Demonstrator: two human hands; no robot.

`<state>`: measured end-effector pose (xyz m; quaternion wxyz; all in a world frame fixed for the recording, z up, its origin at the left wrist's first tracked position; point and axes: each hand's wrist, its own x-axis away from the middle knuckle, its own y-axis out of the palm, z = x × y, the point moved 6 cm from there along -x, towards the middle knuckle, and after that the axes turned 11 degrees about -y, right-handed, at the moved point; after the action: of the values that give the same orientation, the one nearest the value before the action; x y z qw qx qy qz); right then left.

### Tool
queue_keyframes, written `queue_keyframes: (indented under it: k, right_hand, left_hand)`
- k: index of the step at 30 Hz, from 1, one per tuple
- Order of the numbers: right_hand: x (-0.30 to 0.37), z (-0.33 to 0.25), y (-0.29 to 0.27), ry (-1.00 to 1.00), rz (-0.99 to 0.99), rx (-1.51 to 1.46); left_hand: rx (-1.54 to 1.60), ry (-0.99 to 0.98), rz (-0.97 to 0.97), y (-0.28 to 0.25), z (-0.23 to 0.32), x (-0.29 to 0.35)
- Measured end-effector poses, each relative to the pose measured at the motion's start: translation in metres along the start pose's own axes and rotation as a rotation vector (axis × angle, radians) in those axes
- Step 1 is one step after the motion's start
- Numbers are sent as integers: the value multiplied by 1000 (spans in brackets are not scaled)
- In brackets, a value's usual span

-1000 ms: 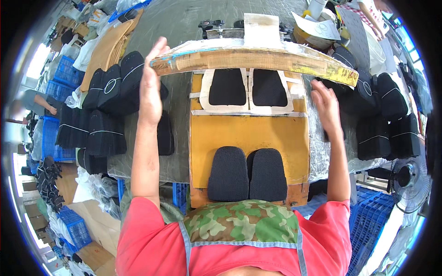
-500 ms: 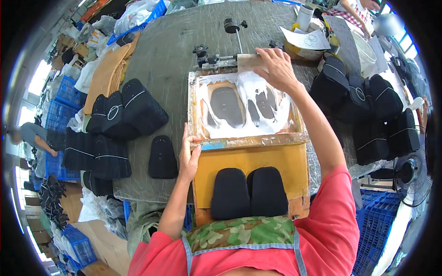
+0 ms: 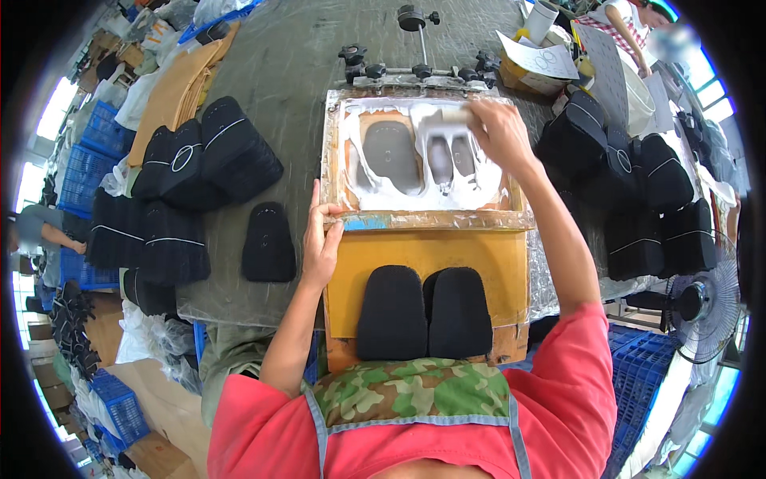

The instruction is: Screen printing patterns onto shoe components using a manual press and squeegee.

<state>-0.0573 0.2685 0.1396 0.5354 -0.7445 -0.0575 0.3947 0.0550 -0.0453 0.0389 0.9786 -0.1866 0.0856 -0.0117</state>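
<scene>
A wooden screen-printing frame lies at the far part of a yellow board. White ink is smeared thickly over its mesh, around grey foot-shaped openings. My right hand is closed on a pale squeegee, blurred by motion, inside the frame near its far right. My left hand grips the frame's near left corner, thumb on top and forefinger along the side. Two black insole-shaped pads stand side by side at the board's near end.
Black pads in banded stacks sit at left and right; a single black pad lies left of my forearm. Black clamps hold the frame's far edge. A fan stands at right. Another person is at far right.
My right hand has brought the squeegee from the frame's far rim toward me and slightly right, over the mesh. The white ink has spread differently around the right-hand openings. My left hand stays on the corner.
</scene>
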Motion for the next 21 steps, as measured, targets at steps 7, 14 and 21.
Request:
queue_keyframes:
  k: [7, 14, 21]
  right_hand:
    - [38, -49, 10, 97, -137, 60]
    - [-18, -85, 38, 165, -175, -217]
    - [-61, -45, 79, -34, 57, -15]
  left_hand:
    - [41, -96, -15, -4, -1, 5]
    - [26, -74, -6, 1, -9, 0]
    - [21, -12, -22, 4, 1, -5]
